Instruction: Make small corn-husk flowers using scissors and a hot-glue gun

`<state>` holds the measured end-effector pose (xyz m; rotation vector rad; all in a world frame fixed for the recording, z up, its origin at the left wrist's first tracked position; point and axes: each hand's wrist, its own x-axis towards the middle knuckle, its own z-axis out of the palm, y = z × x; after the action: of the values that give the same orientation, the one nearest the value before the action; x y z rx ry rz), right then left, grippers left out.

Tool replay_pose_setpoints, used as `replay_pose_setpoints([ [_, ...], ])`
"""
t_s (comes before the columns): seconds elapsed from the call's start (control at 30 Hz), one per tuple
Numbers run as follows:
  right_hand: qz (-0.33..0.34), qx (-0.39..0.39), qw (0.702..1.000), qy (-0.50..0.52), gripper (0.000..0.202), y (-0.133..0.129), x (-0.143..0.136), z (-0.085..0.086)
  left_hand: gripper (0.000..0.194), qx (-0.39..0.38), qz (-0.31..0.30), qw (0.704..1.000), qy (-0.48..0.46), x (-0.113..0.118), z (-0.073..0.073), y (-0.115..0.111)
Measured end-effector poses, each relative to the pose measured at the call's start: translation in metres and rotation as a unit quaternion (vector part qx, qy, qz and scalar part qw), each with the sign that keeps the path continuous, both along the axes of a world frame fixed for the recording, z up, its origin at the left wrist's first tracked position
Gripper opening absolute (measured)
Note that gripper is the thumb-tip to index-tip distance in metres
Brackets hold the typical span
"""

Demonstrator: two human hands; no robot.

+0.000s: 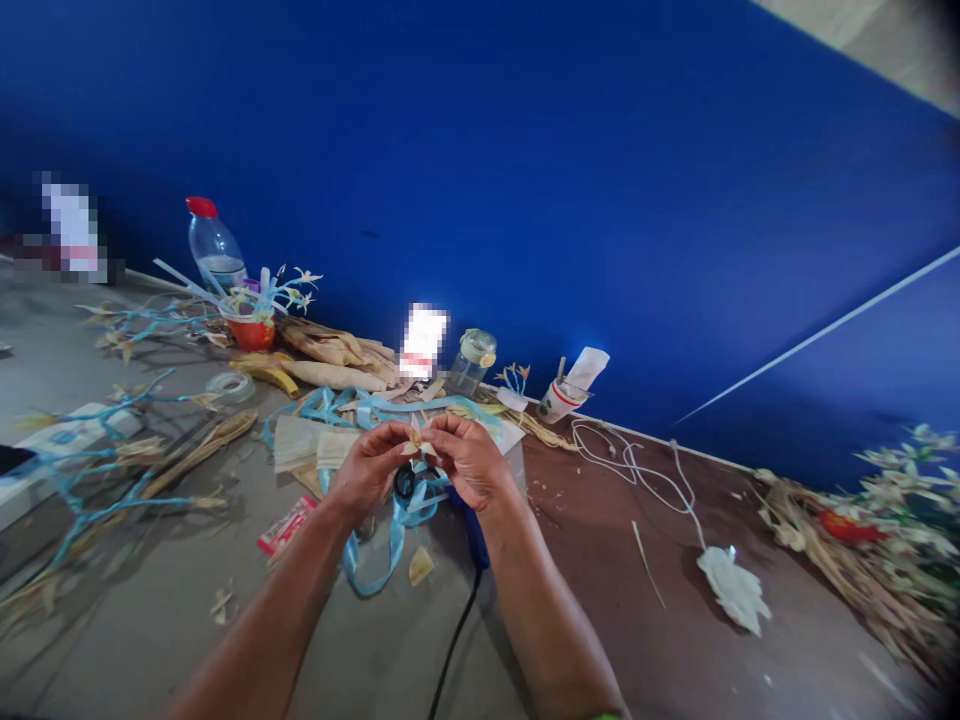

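Both hands meet over the table around a small cream-coloured flower (418, 442) with pointed petals, which looks made of dried husk. My left hand (373, 465) pinches it from the left, fingers closed. From the right, my right hand (466, 458) pinches the same flower between thumb and fingers. Light blue ribbon (394, 540) loops on the table below and behind the hands. Partly hidden by my right wrist lies a dark blue tool (475, 540) with a black cord. Pale husk strips (296, 445) lie just left of my left hand.
Blue-wrapped flower stems (97, 515) spread at the left. Behind stand a red-capped bottle (214, 245), a red cup (251, 333), husk bundles (337, 355), a glass jar (472, 360) and a white cup (559, 398). A white cable (637, 465) and a flower bunch (900, 520) lie right.
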<state>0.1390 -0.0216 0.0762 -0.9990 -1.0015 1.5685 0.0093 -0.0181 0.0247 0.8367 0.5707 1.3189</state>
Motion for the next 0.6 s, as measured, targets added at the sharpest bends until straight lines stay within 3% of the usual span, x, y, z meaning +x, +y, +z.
replay_pose_setpoints([
  [0.33, 0.017, -0.024, 0.999, 0.033, 0.025, -0.0008, -0.0002, 0.0011, 0.019, -0.013, 0.023, 0.999, -0.02, 0.0018, 0.0039, -0.0024],
  [0.6, -0.019, -0.001, 0.999, 0.035, 0.02, -0.0026, -0.0035, 0.0011, 0.02, -0.017, 0.058, 0.997, -0.051, 0.005, 0.0019, -0.002],
])
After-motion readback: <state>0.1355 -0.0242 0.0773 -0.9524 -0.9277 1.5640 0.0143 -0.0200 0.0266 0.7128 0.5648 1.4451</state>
